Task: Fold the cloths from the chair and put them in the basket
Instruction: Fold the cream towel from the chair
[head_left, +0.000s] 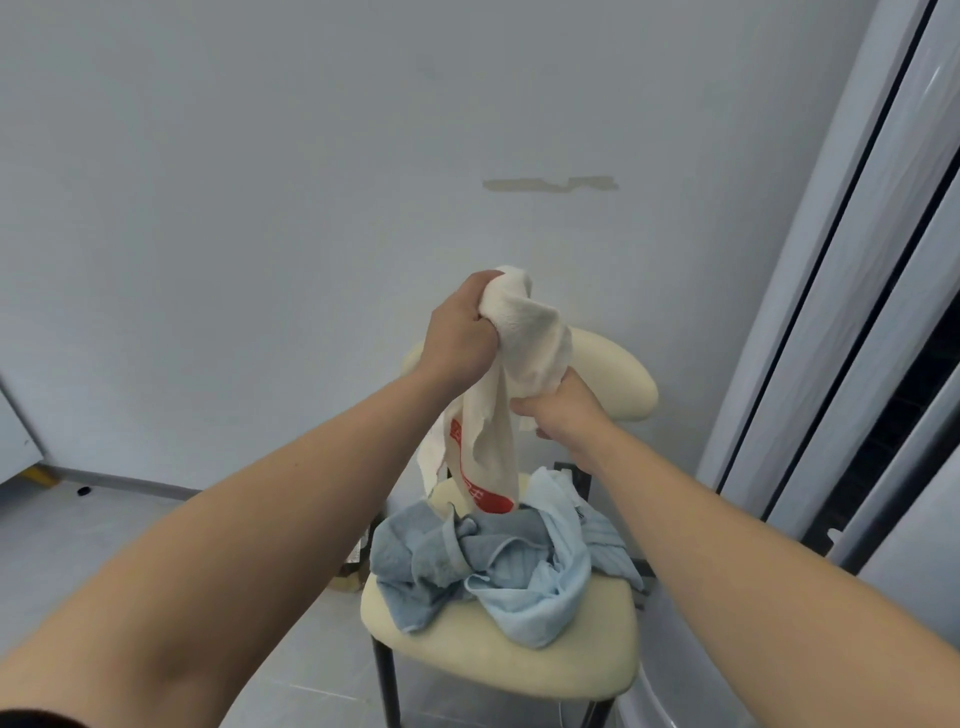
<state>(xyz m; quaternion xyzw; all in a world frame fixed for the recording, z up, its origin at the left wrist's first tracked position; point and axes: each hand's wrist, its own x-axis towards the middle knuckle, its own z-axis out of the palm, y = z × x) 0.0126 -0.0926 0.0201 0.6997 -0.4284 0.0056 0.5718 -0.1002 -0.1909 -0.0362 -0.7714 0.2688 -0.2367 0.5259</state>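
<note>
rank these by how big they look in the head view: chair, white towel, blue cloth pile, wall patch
1. chair
2. blue cloth pile
3. white towel (bunched, nearer the camera, so unsure against the pile)
4. wall patch

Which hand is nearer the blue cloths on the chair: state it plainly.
Right. The right hand grips the white cloth low down, above the blue cloths; the left hand grips the cloth's top, higher and farther from them.

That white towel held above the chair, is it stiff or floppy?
Likely floppy: the white towel hangs in loose folds from the left hand and right hand. Its fluffy pile probably resists slipping.
</note>
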